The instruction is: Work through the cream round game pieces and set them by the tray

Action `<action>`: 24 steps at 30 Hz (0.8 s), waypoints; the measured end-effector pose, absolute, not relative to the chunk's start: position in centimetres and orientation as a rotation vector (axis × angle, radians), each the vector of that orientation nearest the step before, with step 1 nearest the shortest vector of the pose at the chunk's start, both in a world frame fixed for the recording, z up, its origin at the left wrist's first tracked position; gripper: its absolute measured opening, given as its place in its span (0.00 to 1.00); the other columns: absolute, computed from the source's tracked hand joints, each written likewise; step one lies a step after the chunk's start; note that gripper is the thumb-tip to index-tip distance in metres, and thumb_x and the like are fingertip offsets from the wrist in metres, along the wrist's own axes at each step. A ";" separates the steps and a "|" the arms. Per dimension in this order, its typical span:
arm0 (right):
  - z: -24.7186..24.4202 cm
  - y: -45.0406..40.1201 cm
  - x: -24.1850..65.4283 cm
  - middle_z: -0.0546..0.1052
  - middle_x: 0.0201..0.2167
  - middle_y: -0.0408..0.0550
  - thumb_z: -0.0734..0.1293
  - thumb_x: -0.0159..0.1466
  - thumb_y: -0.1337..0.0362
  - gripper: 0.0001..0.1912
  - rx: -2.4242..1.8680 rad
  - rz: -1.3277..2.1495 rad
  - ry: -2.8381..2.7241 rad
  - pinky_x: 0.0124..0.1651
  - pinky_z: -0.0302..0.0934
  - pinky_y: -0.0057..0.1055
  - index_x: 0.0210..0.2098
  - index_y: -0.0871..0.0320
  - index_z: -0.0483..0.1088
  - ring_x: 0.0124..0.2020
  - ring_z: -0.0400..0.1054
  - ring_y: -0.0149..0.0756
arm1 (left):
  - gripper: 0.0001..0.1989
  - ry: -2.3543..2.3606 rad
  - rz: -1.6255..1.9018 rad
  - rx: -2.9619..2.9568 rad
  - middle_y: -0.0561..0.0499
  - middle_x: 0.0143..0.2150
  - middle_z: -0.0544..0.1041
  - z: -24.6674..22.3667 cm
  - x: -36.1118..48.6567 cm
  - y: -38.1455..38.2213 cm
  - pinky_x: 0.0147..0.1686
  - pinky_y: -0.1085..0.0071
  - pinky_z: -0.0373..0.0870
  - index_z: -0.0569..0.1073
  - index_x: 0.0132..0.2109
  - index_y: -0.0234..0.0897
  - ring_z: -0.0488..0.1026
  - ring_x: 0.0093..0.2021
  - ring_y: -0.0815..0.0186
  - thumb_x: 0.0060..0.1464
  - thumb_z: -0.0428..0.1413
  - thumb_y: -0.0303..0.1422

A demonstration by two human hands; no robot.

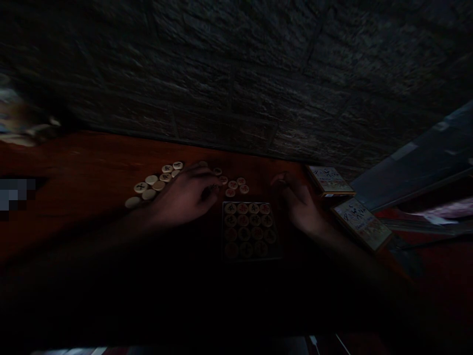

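My left hand point(192, 192) is low over the table, its curved fingers among loose Chinese chess pieces, thumb and forefinger apart. A dark-marked Chinese chess piece shows faintly in the gap between them; the fingertips are partly hidden. Several red-marked pieces point(232, 185) lie just right of that hand. My right hand point(301, 204) is raised right of the case, fingers and thumb drawn together; what they pinch, if anything, is too dark to make out. Between my forearms sits a square clear case point(275, 255), with rows of red- and black-marked pieces in it.
More pale pieces point(151, 180), some blank side up, lie left of my left hand. Two printed boxes, one farther back point(330, 179) and one nearer point(362, 222), lie at the right. A dark brick-patterned wall point(229, 74) rises behind the reddish wooden table point(96, 158).
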State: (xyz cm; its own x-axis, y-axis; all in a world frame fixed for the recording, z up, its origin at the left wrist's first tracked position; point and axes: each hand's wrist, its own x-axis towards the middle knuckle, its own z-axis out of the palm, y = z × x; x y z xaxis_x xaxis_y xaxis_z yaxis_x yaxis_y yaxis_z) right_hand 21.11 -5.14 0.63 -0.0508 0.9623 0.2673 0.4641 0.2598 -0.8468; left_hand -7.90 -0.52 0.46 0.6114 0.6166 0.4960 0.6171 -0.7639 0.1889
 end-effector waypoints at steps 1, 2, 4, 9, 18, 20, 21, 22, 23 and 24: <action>0.6 -5.1 21.2 0.66 0.27 0.41 0.60 0.74 0.54 0.13 -1.331 0.700 -1.671 0.26 0.54 0.30 0.42 0.53 0.71 0.25 0.58 0.33 | 0.14 -1.092 -0.866 -2.822 0.43 0.46 0.82 0.5 -7.9 -0.5 0.50 0.57 0.76 0.82 0.47 0.35 0.78 0.50 0.53 0.66 0.52 0.34; 0.5 -5.1 21.2 0.66 0.27 0.42 0.60 0.74 0.53 0.14 -1.317 0.702 -1.668 0.26 0.54 0.30 0.42 0.53 0.72 0.25 0.58 0.33 | 0.14 -1.100 -0.868 -2.826 0.43 0.47 0.82 0.5 -7.9 -0.5 0.51 0.57 0.75 0.82 0.48 0.36 0.78 0.50 0.53 0.66 0.52 0.34; 0.6 -5.1 21.2 0.66 0.27 0.42 0.61 0.74 0.50 0.16 -1.300 0.707 -1.664 0.27 0.54 0.31 0.41 0.54 0.73 0.25 0.58 0.33 | 0.14 -1.096 -0.872 -2.832 0.43 0.48 0.82 0.4 -8.0 -0.5 0.52 0.57 0.75 0.81 0.50 0.36 0.78 0.51 0.53 0.66 0.52 0.34; 0.8 -5.1 21.1 0.65 0.22 0.41 0.61 0.72 0.41 0.24 -1.327 0.726 -1.647 0.25 0.50 0.31 0.36 0.54 0.72 0.22 0.57 0.32 | 0.13 -1.072 -0.851 -2.829 0.43 0.46 0.83 0.3 -8.1 -0.3 0.50 0.57 0.75 0.82 0.47 0.36 0.78 0.50 0.53 0.65 0.53 0.33; 0.7 -5.1 20.8 0.60 0.18 0.38 0.64 0.71 0.45 0.22 -1.306 0.929 -1.451 0.20 0.44 0.29 0.31 0.56 0.71 0.18 0.52 0.28 | 0.15 -1.071 -0.864 -2.842 0.43 0.47 0.83 0.4 -7.9 -0.4 0.50 0.58 0.74 0.82 0.49 0.35 0.77 0.50 0.53 0.65 0.52 0.33; 0.8 -5.1 20.8 0.60 0.19 0.37 0.65 0.69 0.53 0.13 -1.258 1.011 -1.408 0.20 0.44 0.28 0.34 0.55 0.70 0.19 0.52 0.29 | 0.14 -1.057 -0.866 -2.839 0.42 0.47 0.82 0.4 -7.9 -0.4 0.50 0.58 0.74 0.82 0.49 0.34 0.77 0.50 0.53 0.65 0.53 0.33; 0.8 -5.1 20.8 0.60 0.20 0.36 0.65 0.68 0.55 0.10 -1.237 1.034 -1.399 0.21 0.46 0.28 0.36 0.55 0.70 0.19 0.52 0.29 | 0.14 -1.056 -0.871 -2.838 0.42 0.46 0.82 0.3 -8.0 -0.4 0.50 0.58 0.74 0.82 0.49 0.34 0.77 0.50 0.53 0.65 0.53 0.32; 0.7 -5.2 20.9 0.60 0.21 0.36 0.65 0.67 0.57 0.08 -1.223 1.044 -1.399 0.21 0.47 0.27 0.38 0.54 0.69 0.20 0.53 0.29 | 0.14 -1.053 -0.875 -2.838 0.42 0.46 0.82 0.3 -8.0 -0.4 0.50 0.58 0.74 0.82 0.49 0.34 0.77 0.50 0.53 0.64 0.53 0.32; 0.6 -5.2 20.9 0.61 0.23 0.36 0.65 0.68 0.57 0.07 -1.217 1.040 -1.408 0.22 0.49 0.27 0.39 0.53 0.69 0.21 0.54 0.29 | 0.14 -1.050 -0.881 -2.837 0.42 0.46 0.82 0.3 -8.0 -0.4 0.50 0.58 0.74 0.82 0.49 0.34 0.77 0.50 0.53 0.64 0.53 0.32; 0.5 -5.2 21.0 0.61 0.24 0.36 0.65 0.69 0.55 0.08 -1.216 1.022 -1.426 0.22 0.50 0.27 0.41 0.53 0.68 0.22 0.54 0.29 | 0.14 -1.045 -0.888 -2.836 0.42 0.46 0.82 0.3 -7.9 -0.4 0.50 0.59 0.74 0.82 0.48 0.34 0.77 0.50 0.53 0.64 0.53 0.32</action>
